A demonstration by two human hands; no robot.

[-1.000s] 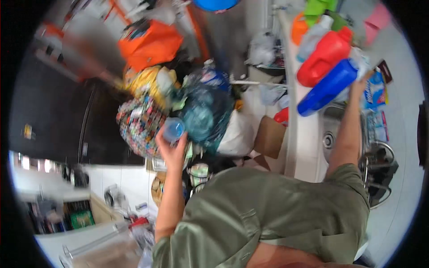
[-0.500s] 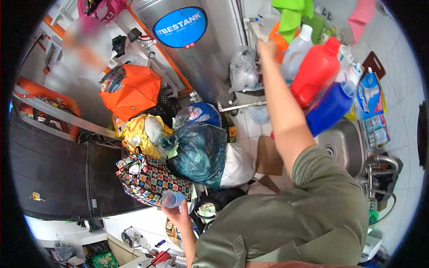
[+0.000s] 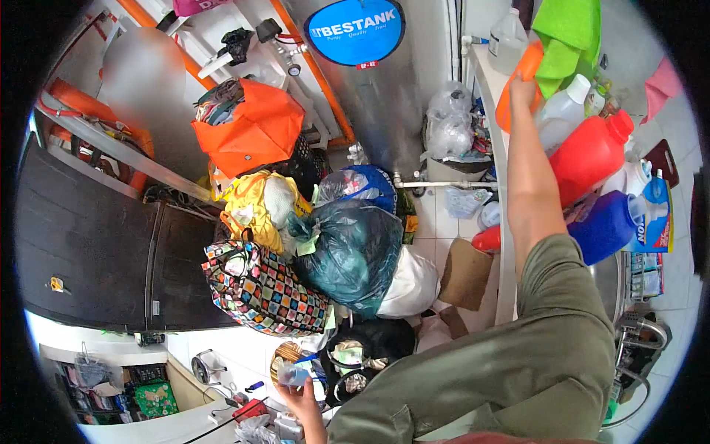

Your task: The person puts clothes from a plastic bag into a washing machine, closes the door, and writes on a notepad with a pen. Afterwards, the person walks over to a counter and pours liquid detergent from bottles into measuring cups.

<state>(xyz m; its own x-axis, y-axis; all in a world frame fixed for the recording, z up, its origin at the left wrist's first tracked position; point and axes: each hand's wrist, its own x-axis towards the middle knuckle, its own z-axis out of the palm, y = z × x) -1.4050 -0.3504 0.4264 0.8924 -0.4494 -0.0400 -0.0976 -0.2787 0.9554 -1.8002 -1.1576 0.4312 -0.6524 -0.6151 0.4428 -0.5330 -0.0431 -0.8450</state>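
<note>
At the bottom of the head view, my left hand [image 3: 299, 399] holds a small translucent bluish cup [image 3: 293, 374] between thumb and fingers. My right arm reaches up over the counter, and my right hand [image 3: 522, 87] is closed on an orange bottle [image 3: 515, 103], whose lower part shows beside the hand. Right of it stand a clear white-capped bottle [image 3: 560, 112], a large red jug [image 3: 592, 157] and a blue bottle [image 3: 603, 228]. A green cloth [image 3: 568, 44] hangs just above and right of the orange bottle.
Filled bags crowd the floor: a dark green plastic bag [image 3: 351, 255], a patterned bag [image 3: 259, 288] and an orange bag [image 3: 251, 129]. A steel tank [image 3: 370, 111] stands behind. The counter edge [image 3: 505, 285] runs beside my right arm, with the sink [image 3: 610, 281] beyond the blue bottle.
My right hand has gone from the blue bottle to the orange bottle and closed on it. My left hand has moved down with the cup. The camera view has shifted.
</note>
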